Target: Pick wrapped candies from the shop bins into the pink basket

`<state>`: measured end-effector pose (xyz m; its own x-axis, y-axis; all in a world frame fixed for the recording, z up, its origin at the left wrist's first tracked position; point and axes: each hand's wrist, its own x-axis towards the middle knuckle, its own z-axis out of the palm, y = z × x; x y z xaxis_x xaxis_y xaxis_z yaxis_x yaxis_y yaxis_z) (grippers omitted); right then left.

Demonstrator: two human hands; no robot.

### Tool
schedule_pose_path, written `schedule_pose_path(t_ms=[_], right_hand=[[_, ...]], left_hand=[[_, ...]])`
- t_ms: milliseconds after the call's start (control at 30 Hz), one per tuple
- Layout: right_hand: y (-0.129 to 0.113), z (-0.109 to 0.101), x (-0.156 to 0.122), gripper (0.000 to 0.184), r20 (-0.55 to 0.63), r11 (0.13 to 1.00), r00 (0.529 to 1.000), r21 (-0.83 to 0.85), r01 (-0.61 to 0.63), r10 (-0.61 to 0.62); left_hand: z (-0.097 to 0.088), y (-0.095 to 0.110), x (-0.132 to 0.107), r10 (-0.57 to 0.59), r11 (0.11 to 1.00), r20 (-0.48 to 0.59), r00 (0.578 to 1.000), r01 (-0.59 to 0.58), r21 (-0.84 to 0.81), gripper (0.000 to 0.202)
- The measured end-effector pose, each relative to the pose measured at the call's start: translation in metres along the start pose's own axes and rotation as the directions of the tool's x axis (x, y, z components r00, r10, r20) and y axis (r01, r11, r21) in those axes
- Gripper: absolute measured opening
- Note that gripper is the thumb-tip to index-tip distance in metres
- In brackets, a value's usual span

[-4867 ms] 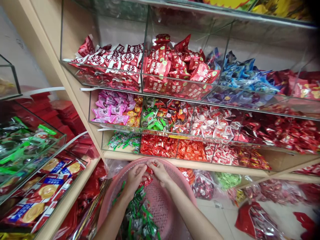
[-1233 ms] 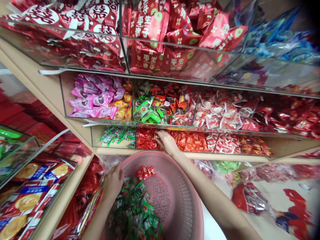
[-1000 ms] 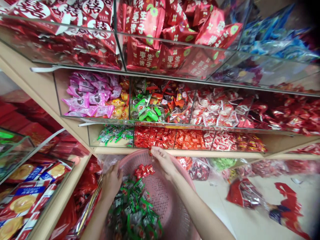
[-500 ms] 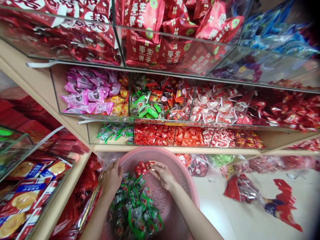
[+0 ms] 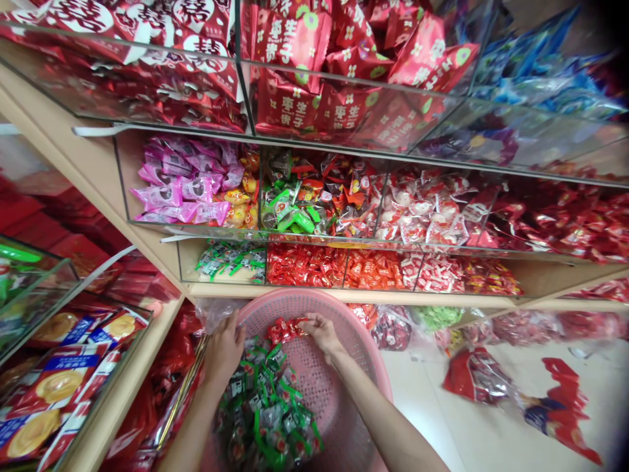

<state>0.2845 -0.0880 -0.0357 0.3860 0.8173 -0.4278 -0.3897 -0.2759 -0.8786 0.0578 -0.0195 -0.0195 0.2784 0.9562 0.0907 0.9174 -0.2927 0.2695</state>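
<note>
A round pink plastic basket (image 5: 358,341) with perforated walls stands below the shelves. My left hand (image 5: 225,351) is closed over its left rim, thumb toward the inside. Within the basket, my right hand (image 5: 322,335) has its fingers pinched at the right end of a small cluster of red-wrapped candies (image 5: 285,330); exactly how many pieces it grips is hidden. Below and to the left of them lies a heap of green-and-clear wrapped candies (image 5: 270,413), between my forearms.
Glass-fronted shelf bins hold purple-wrapped sweets (image 5: 181,183), red candies (image 5: 304,265) and large red packets (image 5: 289,39). At left, a wooden shelf side (image 5: 128,380) borders packaged biscuits (image 5: 59,387). Red plastic bags (image 5: 476,377) lie on the tiled floor at right.
My right hand has shifted slightly right and up beside the red candies, its fingers more curled. My left hand stays on the rim. The view has shifted slightly.
</note>
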Motion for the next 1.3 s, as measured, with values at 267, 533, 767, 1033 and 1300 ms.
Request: schedule_pose_path(t_ms=[267,533,767,1033,1300], right_hand=[[0.031,0.015,0.039,0.031,-0.031,0.898,0.975,-0.397,0.189,-0.219],[0.023,0.027,0.022,0.024,0.085,0.583,0.912,-0.744,0.326,-0.400],[-0.072,0.016,0.000,0.025,0.282,0.225,0.741,-0.835,0.502,-0.609],[-0.140,0.026,0.025,0.054,0.120,-0.180,0.874,-0.983,0.039,-0.471],[-0.140,0.041,0.037,0.070,0.018,-0.244,0.949,-0.968,-0.062,-0.316]], left_hand=[[0.001,-0.001,-0.002,0.011,1.000,-0.011,1.000,-0.011,-0.003,0.044],[0.002,-0.002,-0.001,0.007,1.000,-0.003,1.000,-0.007,0.008,0.043],[0.004,-0.001,-0.001,0.031,0.999,-0.044,0.999,-0.030,0.039,0.043],[0.002,0.001,-0.002,0.009,0.996,-0.031,0.999,-0.006,0.084,0.045],[0.001,0.001,-0.004,0.009,0.995,-0.006,1.000,-0.008,0.102,0.044]])
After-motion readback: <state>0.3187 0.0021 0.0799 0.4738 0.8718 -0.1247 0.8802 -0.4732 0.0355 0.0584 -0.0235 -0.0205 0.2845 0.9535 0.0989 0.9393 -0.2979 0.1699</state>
